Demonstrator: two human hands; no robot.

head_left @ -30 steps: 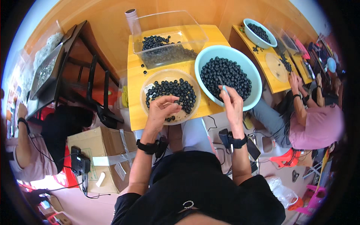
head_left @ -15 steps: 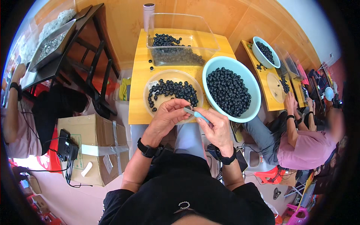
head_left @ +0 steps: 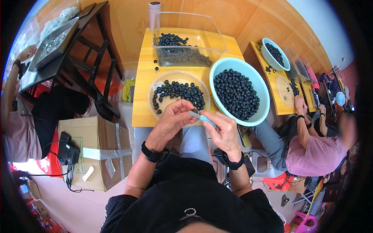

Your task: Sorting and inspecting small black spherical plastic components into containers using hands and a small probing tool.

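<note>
tabletop (head_left: 142, 97): yellow wood | clear plastic bin (head_left: 186, 39) of dark berries at far end | round clear dish (head_left: 157, 87) of berries near edge | teal bowl (head_left: 254, 77) of berries at right, overhanging | loose berries (head_left: 156, 65) by bin

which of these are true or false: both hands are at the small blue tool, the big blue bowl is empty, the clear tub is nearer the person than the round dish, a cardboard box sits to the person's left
1. Both hands meet at the small blue tool: true; the left hand and right hand pinch around it.
2. The big blue bowl is empty: false; it is full of dark berries.
3. The clear tub is nearer than the round dish: false; it stands beyond the dish.
4. A cardboard box sits on the left: true.
</note>
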